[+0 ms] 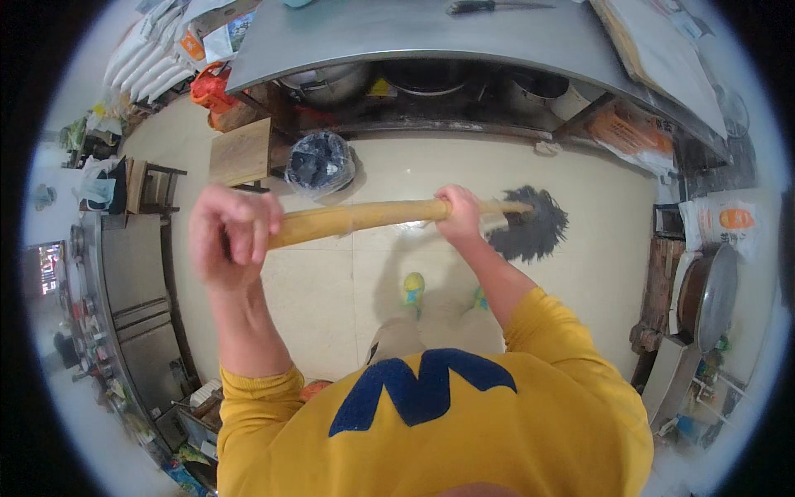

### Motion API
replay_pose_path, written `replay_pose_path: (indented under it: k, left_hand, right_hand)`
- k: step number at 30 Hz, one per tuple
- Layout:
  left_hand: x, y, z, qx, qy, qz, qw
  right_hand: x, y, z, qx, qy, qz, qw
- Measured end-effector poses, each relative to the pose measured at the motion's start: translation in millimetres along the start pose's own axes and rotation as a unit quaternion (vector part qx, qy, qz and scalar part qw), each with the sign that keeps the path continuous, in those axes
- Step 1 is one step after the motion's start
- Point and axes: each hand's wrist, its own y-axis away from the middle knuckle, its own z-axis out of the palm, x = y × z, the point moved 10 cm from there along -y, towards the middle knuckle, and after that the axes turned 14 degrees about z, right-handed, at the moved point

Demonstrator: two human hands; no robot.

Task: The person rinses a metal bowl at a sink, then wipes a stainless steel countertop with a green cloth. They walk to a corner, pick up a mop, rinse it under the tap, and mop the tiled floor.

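Before me a mop slants across the view, with a thick wooden handle (385, 215) and a dark grey mop head (541, 227) of frayed strips. My left hand (233, 233), slightly blurred, is curled over the handle's upper end at the left. Farther down the shaft, my right hand (460, 211) wraps around it, nearer the mop head. The strips lie spread on the pale tiled floor (310, 282), to the right of my yellow-green shoe (413, 289).
A lined waste bin (320, 163) stands beside a wooden stool (241, 152). Ahead is a steel worktable (385, 31) bearing a knife (472, 7), with large pots beneath. A steel cabinet (133, 267) lines the left; a sack (723, 220) and a round pan (717, 298) stand right.
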Motion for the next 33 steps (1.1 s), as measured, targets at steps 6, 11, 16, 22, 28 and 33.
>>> replay_pose_path:
  k: [6, 11, 16, 22, 28, 33]
  left_hand:
    - [66, 64, -66, 0.108, -0.099, -0.001, 0.989]
    - [147, 112, -97, 0.166, -0.203, 0.045, 0.964]
    - [245, 157, -113, 0.332, -0.319, 0.085, 0.883]
    - [349, 163, -55, 0.376, -0.621, 0.213, 0.653]
    - [348, 115, 19, 0.253, -0.765, 0.282, 0.521]
    - [314, 96, 16, 0.203, -0.801, 0.256, 0.502]
  right_hand:
    - [-57, -11, 107, -0.151, -0.004, -0.041, 0.988]
    - [-125, 16, 193, -0.279, 0.008, -0.095, 0.956]
    - [-201, 70, 260, -0.437, -0.004, -0.138, 0.889]
    - [-271, 137, 265, -0.552, -0.038, -0.169, 0.815]
    - [-273, 164, 217, -0.623, -0.048, -0.195, 0.756]
    - [-203, 146, 164, -0.588, -0.071, -0.119, 0.797]
